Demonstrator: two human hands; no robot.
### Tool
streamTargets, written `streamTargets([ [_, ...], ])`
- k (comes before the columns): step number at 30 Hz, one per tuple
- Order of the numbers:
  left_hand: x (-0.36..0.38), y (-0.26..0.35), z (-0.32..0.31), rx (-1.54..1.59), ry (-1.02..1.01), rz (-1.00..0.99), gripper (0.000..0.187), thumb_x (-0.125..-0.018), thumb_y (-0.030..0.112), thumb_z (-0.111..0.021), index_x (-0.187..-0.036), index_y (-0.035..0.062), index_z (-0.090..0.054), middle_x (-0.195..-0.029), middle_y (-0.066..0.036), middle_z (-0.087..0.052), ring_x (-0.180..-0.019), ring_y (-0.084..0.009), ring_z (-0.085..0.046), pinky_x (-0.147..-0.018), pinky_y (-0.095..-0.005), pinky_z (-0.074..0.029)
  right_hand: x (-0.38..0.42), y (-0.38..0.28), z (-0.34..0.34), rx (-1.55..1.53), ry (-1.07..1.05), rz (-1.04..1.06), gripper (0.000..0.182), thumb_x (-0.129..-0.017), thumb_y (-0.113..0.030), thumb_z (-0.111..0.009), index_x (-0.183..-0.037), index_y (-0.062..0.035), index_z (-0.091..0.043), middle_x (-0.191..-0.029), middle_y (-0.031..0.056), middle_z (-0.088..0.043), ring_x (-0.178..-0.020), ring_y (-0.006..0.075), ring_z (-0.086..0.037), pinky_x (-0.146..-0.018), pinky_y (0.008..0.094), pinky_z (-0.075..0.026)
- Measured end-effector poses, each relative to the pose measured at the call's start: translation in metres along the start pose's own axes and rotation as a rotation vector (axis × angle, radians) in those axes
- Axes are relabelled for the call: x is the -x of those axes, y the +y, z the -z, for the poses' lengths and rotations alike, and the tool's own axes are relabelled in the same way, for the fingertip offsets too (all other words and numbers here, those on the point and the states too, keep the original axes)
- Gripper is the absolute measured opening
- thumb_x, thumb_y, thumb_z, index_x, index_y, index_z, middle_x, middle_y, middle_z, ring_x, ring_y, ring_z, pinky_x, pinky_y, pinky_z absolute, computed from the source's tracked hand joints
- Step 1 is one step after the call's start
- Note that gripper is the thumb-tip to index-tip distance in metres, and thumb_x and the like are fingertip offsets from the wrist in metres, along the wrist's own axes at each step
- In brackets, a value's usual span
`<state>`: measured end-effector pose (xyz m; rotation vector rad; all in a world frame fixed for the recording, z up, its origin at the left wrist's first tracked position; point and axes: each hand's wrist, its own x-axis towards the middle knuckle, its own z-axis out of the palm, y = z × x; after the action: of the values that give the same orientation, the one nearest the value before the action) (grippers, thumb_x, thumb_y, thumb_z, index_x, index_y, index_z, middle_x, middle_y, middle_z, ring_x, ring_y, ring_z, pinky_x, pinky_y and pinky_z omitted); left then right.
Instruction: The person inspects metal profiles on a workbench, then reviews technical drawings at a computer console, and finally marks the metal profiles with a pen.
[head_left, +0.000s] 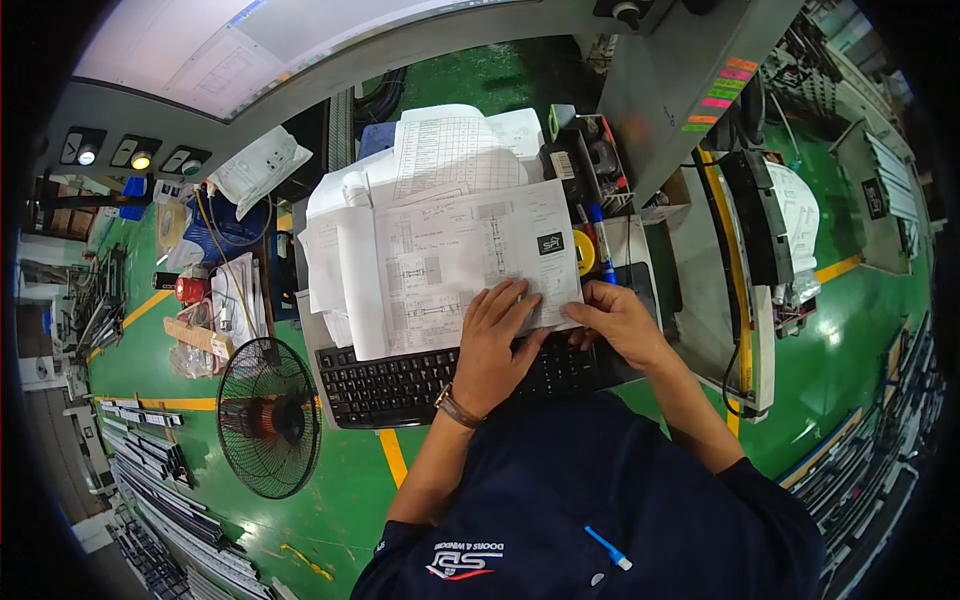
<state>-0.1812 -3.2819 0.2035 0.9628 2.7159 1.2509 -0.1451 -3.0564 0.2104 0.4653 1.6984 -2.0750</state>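
Observation:
A stack of printed technical drawings (440, 240) lies over the top of a black keyboard (390, 385), its left pages rolled back on themselves. My left hand (497, 335) rests on the lower right part of the top sheet with its fingers stretched out; a watch with a brown strap is on that wrist. At the sheet's lower right corner, my right hand (617, 322) pinches the paper edge between thumb and fingers. Behind the drawings lie more sheets with a printed table (445, 150).
Right of the papers are blue markers (600, 235), a yellow tape roll (585, 250) and a box of small items (600, 160). A control panel with lit buttons (140, 158) hangs upper left. A black fan (268, 418) stands on the left, near metal profiles (150, 455).

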Motion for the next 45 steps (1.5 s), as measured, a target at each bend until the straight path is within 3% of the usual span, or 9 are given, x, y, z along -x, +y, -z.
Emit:
streamTargets([
  [10, -0.003, -0.003, 0.001, 0.016, 0.046, -0.007, 0.028, -0.095, 0.013, -0.067, -0.122, 0.0033, -0.070, -0.133, -0.015, -0.066, -0.132, -0.0351, -0.056, -0.113, -0.0498, -0.039, 0.002, -0.001, 0.011, 0.030, -0.091, 0.029, 0.020, -0.098, -0.017, -0.070, -0.108, 0.0002, -0.066, -0.094, 0.0065, -0.071, -0.079, 0.0137, -0.071, -0.067, 0.0254, -0.058],
  [22, -0.001, 0.002, 0.000, 0.072, 0.172, 0.114, 0.053, -0.097, 0.005, -0.063, -0.147, -0.0052, -0.047, -0.135, -0.026, -0.061, -0.112, -0.0354, -0.064, -0.098, -0.0409, -0.051, 0.002, -0.003, 0.005, 0.070, -0.055, 0.030, 0.022, -0.099, -0.021, -0.072, -0.103, -0.0006, -0.066, -0.088, 0.0059, -0.071, -0.076, 0.0133, -0.070, -0.064, 0.0258, -0.056],
  [25, 0.004, -0.005, -0.012, 0.167, 0.333, 0.127, 0.053, -0.094, 0.004, -0.065, -0.145, -0.0002, -0.053, -0.129, -0.024, -0.062, -0.106, -0.0355, -0.063, -0.096, -0.0417, -0.051, 0.001, -0.003, 0.002, 0.082, -0.019, 0.014, 0.024, -0.099, -0.023, -0.072, -0.105, -0.0008, -0.066, -0.089, 0.0055, -0.071, -0.074, 0.0125, -0.070, -0.063, 0.0257, -0.056],
  [31, -0.002, -0.001, 0.005, -0.011, 0.127, -0.114, 0.039, -0.086, 0.005, -0.073, -0.125, 0.0072, -0.071, -0.118, -0.018, -0.065, -0.109, -0.0365, -0.061, -0.101, -0.0468, -0.046, -0.003, -0.001, -0.006, 0.038, -0.012, 0.062, 0.031, -0.098, -0.028, -0.073, -0.109, 0.0009, -0.066, -0.091, 0.0034, -0.069, -0.073, 0.0097, -0.065, -0.061, 0.0253, -0.055],
  [33, -0.007, 0.001, 0.008, -0.039, 0.148, -0.119, 0.039, -0.085, 0.004, -0.075, -0.123, 0.0061, -0.071, -0.107, -0.018, -0.066, -0.096, -0.0357, -0.063, -0.086, -0.0402, -0.052, -0.003, -0.004, -0.007, 0.048, -0.009, 0.064, 0.032, -0.099, -0.028, -0.073, -0.111, 0.0011, -0.066, -0.091, 0.0035, -0.069, -0.073, 0.0092, -0.065, -0.061, 0.0252, -0.055],
  [37, 0.011, -0.016, 0.000, 0.105, 0.156, 0.249, 0.034, -0.089, 0.008, -0.076, -0.123, 0.0045, -0.071, -0.095, -0.012, -0.070, -0.089, -0.0288, -0.068, -0.085, -0.0385, -0.054, -0.001, -0.006, -0.005, 0.068, -0.024, 0.078, 0.027, -0.100, -0.024, -0.070, -0.112, 0.0000, -0.065, -0.094, 0.0054, -0.070, -0.076, 0.0120, -0.069, -0.063, 0.0258, -0.056],
  [42, 0.005, -0.032, 0.021, 0.470, 0.783, 0.482, 0.043, -0.100, 0.004, -0.064, -0.141, -0.0014, -0.055, -0.091, -0.005, -0.070, -0.081, -0.0092, -0.060, -0.071, -0.0274, -0.050, 0.001, -0.002, 0.007, 0.075, -0.086, 0.073, 0.026, -0.098, -0.022, -0.073, -0.109, 0.0014, -0.067, -0.093, 0.0057, -0.070, -0.076, 0.0131, -0.069, -0.066, 0.0271, -0.056],
  [44, -0.017, -0.027, 0.039, 0.475, 1.149, 0.326, 0.047, -0.103, 0.004, -0.060, -0.147, -0.0052, -0.046, -0.089, -0.002, -0.066, -0.076, -0.0079, -0.056, -0.067, -0.0237, -0.047, 0.001, 0.000, 0.008, 0.082, -0.064, 0.054, 0.027, -0.097, -0.022, -0.074, -0.108, 0.0017, -0.067, -0.091, 0.0056, -0.070, -0.076, 0.0132, -0.069, -0.066, 0.0271, -0.056],
  [45, -0.014, -0.031, 0.048, 0.437, 1.134, 0.290, 0.045, -0.103, 0.003, -0.060, -0.146, -0.0052, -0.048, -0.092, -0.004, -0.068, -0.079, -0.0082, -0.058, -0.069, -0.0236, -0.048, 0.000, 0.001, 0.008, 0.081, -0.054, 0.041, 0.027, -0.097, -0.022, -0.074, -0.108, 0.0018, -0.067, -0.091, 0.0056, -0.070, -0.076, 0.0131, -0.069, -0.065, 0.0270, -0.056],
])
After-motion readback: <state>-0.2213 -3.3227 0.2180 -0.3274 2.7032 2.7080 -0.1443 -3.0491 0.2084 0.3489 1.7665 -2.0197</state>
